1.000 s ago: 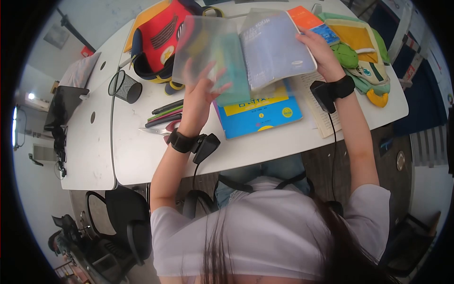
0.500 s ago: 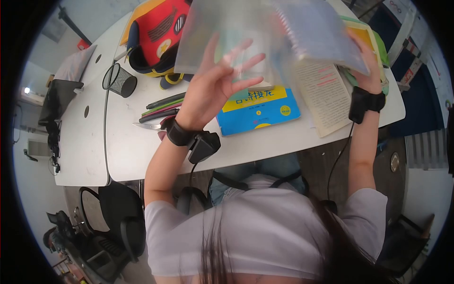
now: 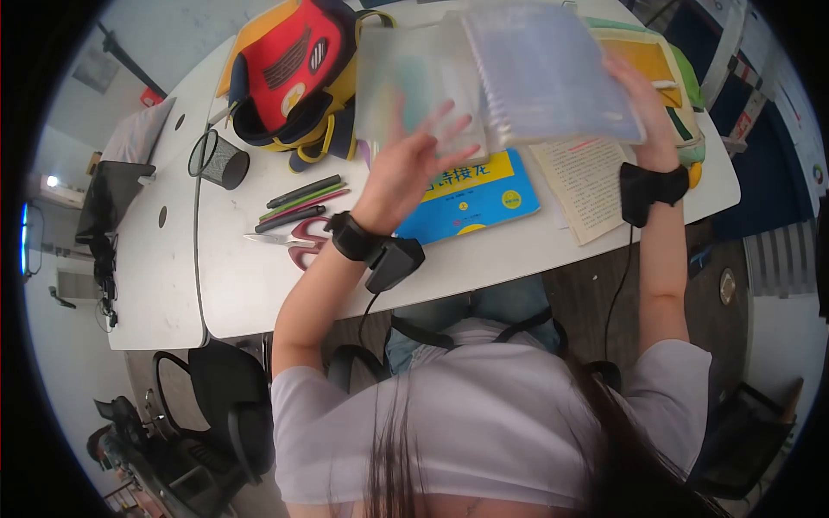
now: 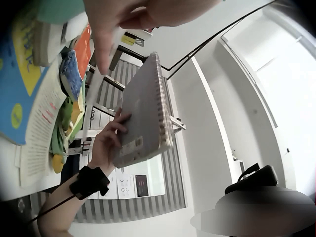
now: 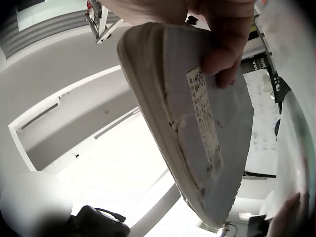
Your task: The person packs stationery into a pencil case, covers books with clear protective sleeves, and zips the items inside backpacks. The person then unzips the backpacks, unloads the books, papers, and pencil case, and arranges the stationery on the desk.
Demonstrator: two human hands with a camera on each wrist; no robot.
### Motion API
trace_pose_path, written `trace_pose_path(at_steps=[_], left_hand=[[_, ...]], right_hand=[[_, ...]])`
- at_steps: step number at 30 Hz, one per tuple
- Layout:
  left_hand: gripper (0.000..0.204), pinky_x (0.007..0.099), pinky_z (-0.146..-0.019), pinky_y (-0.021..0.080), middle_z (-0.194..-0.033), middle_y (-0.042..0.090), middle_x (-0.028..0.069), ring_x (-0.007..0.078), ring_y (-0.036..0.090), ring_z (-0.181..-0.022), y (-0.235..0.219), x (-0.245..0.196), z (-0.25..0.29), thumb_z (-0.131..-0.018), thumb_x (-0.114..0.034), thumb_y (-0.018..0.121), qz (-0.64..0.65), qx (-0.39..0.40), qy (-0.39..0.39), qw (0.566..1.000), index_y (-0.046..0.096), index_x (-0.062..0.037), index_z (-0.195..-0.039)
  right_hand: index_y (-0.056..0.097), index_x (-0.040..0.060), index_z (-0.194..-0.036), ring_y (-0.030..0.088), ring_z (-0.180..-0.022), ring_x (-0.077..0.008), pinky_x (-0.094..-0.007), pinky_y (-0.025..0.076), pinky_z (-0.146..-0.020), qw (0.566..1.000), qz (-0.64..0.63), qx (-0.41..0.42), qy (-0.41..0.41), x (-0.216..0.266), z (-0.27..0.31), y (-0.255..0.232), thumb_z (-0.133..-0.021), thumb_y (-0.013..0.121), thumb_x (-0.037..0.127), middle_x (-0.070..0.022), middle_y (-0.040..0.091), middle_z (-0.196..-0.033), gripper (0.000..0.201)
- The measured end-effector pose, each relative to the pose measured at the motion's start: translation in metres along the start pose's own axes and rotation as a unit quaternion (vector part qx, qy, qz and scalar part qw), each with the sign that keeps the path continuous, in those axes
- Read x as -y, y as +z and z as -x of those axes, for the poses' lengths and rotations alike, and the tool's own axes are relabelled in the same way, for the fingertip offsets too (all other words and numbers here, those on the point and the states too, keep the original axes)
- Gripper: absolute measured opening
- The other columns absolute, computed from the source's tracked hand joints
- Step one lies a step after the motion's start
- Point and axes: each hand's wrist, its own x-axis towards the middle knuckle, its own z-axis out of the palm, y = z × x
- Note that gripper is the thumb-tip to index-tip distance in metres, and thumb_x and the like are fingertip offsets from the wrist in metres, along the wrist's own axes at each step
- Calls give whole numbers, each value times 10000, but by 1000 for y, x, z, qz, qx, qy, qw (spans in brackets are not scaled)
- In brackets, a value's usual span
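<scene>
One notebook (image 3: 553,76): my right hand (image 3: 648,119) grips its edge, likely for support; left hand (image 3: 402,173) spreads wide at clear cover (image 3: 419,73).

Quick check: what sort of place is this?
Likely an office or shared workroom, though it could be a study room: smooth white tables with round holes in their tops, a black office-style chair and a round black wire-mesh cup.
</scene>
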Motion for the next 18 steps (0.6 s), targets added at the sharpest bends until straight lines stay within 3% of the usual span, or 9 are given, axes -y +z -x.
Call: trace_pose_path(at_steps=[4,9,11,12,13,15,16,18], left_hand=[[735,521,-994,336,-1372,260,237,356,358,-1234,-1,1,15,-868,-22,390,-68,-10,-35,997,-104,-160,-1395],[820,471,-965,387,-1328,336,215,281,451,-1154,-16,-36,21,-851,-69,464,-112,-2,-49,992,-156,-146,-1383],[886,417,-942,401,-1289,401,199,272,491,-1108,-20,-53,15,-815,-105,538,-199,-107,25,974,-139,-121,-1387],[908,357,-892,416,-1288,414,189,247,529,-1031,-26,-57,10,-780,-156,606,-234,-134,46,962,-52,-77,-1400],[908,357,-892,416,-1288,414,189,247,529,-1031,-30,-58,8,-780,-156,606,-233,-135,46,962,-52,-77,-1400],[740,313,-882,410,-1296,420,183,209,526,-1041,-38,-59,2,-832,-140,549,-484,-185,-20,855,86,-60,-1404],[731,236,-783,428,-1190,507,159,140,548,-907,-53,-47,-2,-810,-106,591,-397,-181,10,900,152,-44,-1391],[743,229,-755,429,-1123,537,142,126,548,-869,-64,-46,-4,-803,-89,603,-395,-175,7,902,151,-42,-1391]], right_hand=[[428,44,-1281,543,-887,-89,-226,436,-773,991,126,6,41,-43,-3,11,-881,509,152,-47,571,-1051,422],[398,77,-1309,543,-895,-83,-220,442,-766,993,105,35,46,-50,-11,1,-894,489,141,-54,569,-1057,430],[400,77,-1308,545,-894,-80,-217,445,-758,991,120,31,43,-42,-9,3,-896,488,142,-55,569,-1060,426],[404,77,-1304,548,-889,-82,-218,449,-752,991,125,38,38,-37,-8,8,-898,486,143,-56,574,-1047,420],[409,77,-1301,552,-885,-83,-219,452,-745,990,130,46,33,-34,-7,11,-900,484,144,-56,579,-1033,414],[409,70,-1300,560,-862,-88,-222,459,-733,991,120,47,27,-49,-13,12,-890,494,142,-63,587,-1010,425],[408,63,-1299,569,-840,-92,-225,465,-722,993,110,43,21,-58,-16,11,-881,505,140,-69,596,-987,436],[426,40,-1271,579,-811,-104,-230,472,-705,981,181,53,40,-70,-21,0,-849,549,154,-78,604,-954,454]])
